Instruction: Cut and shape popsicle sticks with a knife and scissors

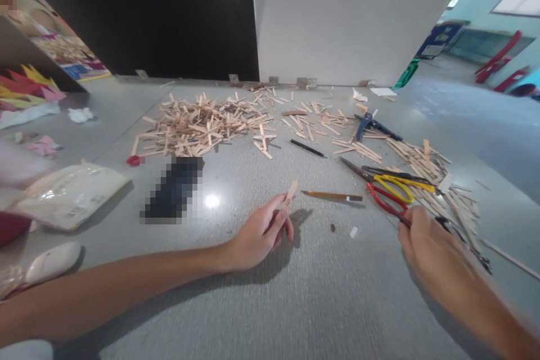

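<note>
My left hand (264, 230) is closed, pinching a short wooden craft stick (290, 193) with a small dark mark on it. On the right, my right hand (434, 247) has its fingers closed around the end of the red-handled scissors (386, 202), whose dark blades point away to the left. Yellow-handled scissors (394, 187) lie right beside them, partly overlapped. Between my hands, a slim brown craft knife or pencil-like tool (333, 196) rests on the table; I cannot tell its exact kind. Black-handled scissors (464, 242) are partly hidden behind my right hand.
A big heap of craft sticks (206, 118) lies on the grey table (270, 304), with more sticks (422, 160) at the right. Blue pliers (369, 124), a black pen (307, 148), a blurred dark phone-like slab (172, 188) and a plastic packet (76, 194) lie around. An upright panel (333, 17) stands behind.
</note>
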Motion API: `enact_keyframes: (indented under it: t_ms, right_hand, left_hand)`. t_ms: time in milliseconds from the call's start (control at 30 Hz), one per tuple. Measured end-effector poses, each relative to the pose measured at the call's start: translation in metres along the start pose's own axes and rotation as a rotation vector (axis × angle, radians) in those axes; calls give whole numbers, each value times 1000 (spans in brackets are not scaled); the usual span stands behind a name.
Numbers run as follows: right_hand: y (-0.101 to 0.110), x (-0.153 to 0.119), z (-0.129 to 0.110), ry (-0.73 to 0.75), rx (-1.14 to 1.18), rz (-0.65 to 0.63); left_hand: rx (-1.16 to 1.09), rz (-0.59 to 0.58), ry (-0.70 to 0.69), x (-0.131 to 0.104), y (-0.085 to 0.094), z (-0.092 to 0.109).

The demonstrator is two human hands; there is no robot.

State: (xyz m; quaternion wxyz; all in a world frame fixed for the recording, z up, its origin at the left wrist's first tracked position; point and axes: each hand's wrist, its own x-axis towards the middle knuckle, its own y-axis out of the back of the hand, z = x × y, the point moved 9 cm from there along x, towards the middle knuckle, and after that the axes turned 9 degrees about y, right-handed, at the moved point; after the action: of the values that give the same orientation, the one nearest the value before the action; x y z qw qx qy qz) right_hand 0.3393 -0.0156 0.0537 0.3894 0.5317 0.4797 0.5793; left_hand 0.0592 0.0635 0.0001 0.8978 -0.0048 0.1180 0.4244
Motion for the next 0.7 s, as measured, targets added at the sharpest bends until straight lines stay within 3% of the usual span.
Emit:
enact_keyframes:
  t_ms: [100,233,333,533,700]
  right_hand:
    - [12,6,-22,-23,-22,68]
    - [14,18,-92,353,230,124]
    - [13,21,-123,518,217,188]
    - [2,20,-144,658,83,249]
    - [-9,16,-148,723,13,145]
  left_hand:
    - [-66,-36,-27,-1,-2,1]
    - [-88,-104,13,-3,-7,-2]
    - [-67,-120,40,-4,-8,-2]
    - [26,-138,21,-5,-11,0]
    - [23,-153,-13,-6,-13,2]
